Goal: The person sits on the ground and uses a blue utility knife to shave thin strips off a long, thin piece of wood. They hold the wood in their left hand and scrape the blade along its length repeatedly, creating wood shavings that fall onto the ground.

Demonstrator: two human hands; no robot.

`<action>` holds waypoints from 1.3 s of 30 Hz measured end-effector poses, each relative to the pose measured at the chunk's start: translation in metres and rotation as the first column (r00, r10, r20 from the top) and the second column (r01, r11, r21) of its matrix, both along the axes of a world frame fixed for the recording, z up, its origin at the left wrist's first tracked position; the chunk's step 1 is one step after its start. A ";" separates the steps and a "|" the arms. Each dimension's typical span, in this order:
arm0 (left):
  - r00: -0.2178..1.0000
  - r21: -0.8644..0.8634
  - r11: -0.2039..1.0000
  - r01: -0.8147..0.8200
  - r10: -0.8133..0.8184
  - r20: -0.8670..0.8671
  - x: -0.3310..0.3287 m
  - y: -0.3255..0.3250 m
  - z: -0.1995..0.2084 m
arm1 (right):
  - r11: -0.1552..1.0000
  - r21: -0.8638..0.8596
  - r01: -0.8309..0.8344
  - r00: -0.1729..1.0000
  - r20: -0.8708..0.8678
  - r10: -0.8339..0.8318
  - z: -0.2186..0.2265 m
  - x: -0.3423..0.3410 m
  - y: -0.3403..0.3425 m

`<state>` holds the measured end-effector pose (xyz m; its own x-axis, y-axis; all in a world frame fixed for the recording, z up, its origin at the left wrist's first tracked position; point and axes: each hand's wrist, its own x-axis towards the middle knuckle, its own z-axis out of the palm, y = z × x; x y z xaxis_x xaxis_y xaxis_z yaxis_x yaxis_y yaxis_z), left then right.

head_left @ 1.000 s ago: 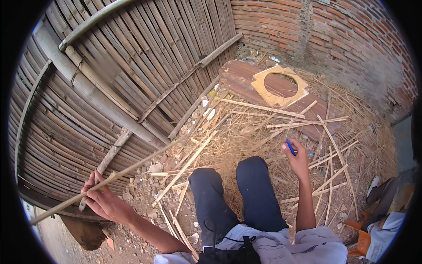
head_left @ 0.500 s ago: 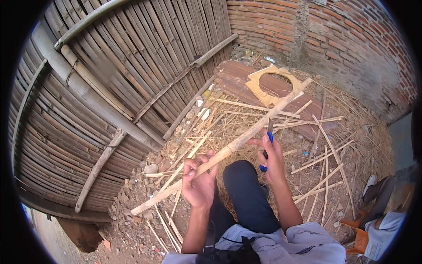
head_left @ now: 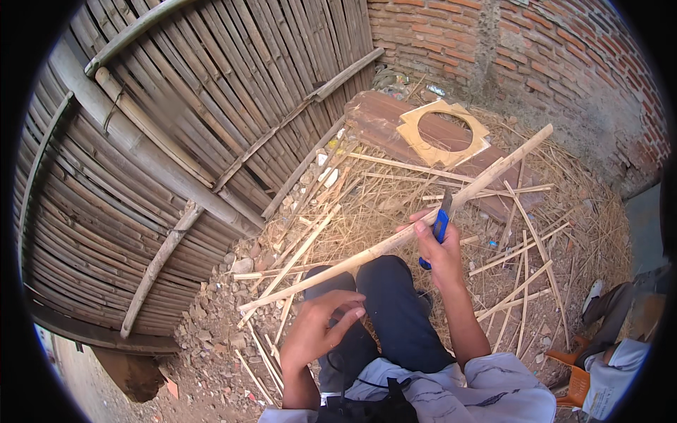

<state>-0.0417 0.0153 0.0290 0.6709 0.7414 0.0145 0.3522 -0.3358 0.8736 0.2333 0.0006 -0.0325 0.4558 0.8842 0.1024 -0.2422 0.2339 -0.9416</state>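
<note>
Bamboo stick [head_left: 395,243] – one long pale one – runs diagonally across the person's knees [head_left: 367,282], long axis from lower left to upper right, its far tip pointing toward the brick wall [head_left: 536,49]. Right hand [head_left: 441,247] is closed round a blue-handled knife [head_left: 438,229], blade against the stick. Left hand [head_left: 321,328] hangs loosely curled w/ nothing in it, just below the stick's near end. One cardboard square w/ a round hole [head_left: 441,130] lies beyond the stick – loose splints scattered around it, too many to count.
</note>
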 end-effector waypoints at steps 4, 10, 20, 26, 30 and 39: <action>0.935 0.297 0.901 -0.315 0.241 0.262 0.019 0.002 0.028 | 0.997 -0.013 -0.079 0.992 0.096 0.080 0.010 -0.015 0.000; 0.992 0.243 0.967 -0.078 0.051 0.115 0.030 0.038 -0.017 | 0.983 0.057 -0.177 0.979 0.112 0.170 0.025 -0.040 0.001; 0.895 -0.712 0.629 0.313 0.056 0.443 0.014 0.034 -0.032 | 0.948 0.116 -0.296 0.955 0.044 0.293 0.023 -0.031 0.000; 0.987 -0.318 0.943 0.097 -0.050 0.152 0.029 0.015 -0.021 | 0.997 0.038 -0.066 0.982 0.181 0.058 0.006 -0.028 0.006; 0.975 -0.266 0.959 0.097 -0.038 0.219 0.022 0.016 -0.040 | 0.999 0.038 -0.021 0.956 0.294 0.009 0.018 -0.032 0.004; 0.970 -0.200 0.972 -0.122 0.159 0.183 0.033 0.001 -0.027 | 0.975 0.220 -0.035 0.529 0.832 -0.168 0.011 -0.021 -0.022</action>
<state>-0.0085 0.0164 0.0021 0.5574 0.8301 -0.0116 0.1993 -0.1202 0.9725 0.2121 -0.0218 -0.0215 0.1229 0.7704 0.6256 0.6623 0.4058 -0.6298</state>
